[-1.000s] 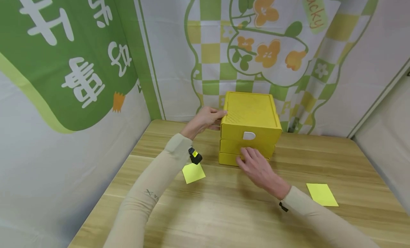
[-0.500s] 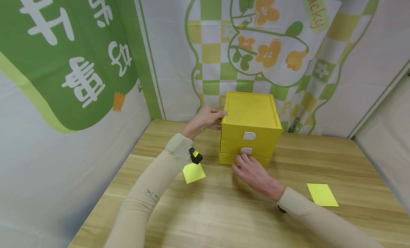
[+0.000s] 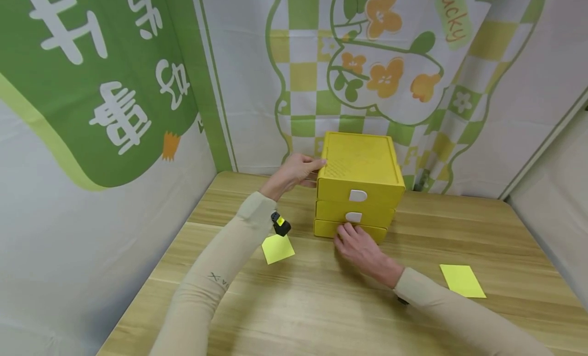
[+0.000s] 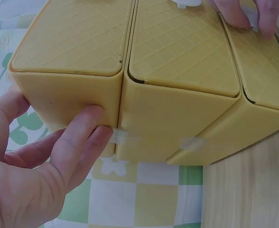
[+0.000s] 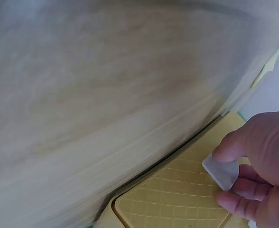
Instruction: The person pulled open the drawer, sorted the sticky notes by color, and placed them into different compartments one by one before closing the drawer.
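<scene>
A yellow three-drawer box (image 3: 360,157) stands upright at the back of the table, its drawers closed. My left hand (image 3: 296,172) rests on the box's left side, thumb over the top edge. In the left wrist view, extended fingers (image 4: 80,133) press lightly on the side wall. Down at the front, my right hand (image 3: 360,250) pinches the white pull tab (image 5: 221,172) of the bottom drawer (image 3: 327,228) between thumb and fingers. White tabs also show on the top drawer (image 3: 335,190) and the middle drawer (image 3: 328,210).
One yellow sticky note (image 3: 277,250) lies left of the box, another yellow sticky note (image 3: 463,281) far to the right. The wooden table (image 3: 285,310) meets a printed curtain (image 3: 248,80) close behind the box, with white walls at both sides.
My right hand has moved down from the middle drawer's tab to the bottom drawer's tab, uncovering the middle one. The left hand and the box have stayed in place.
</scene>
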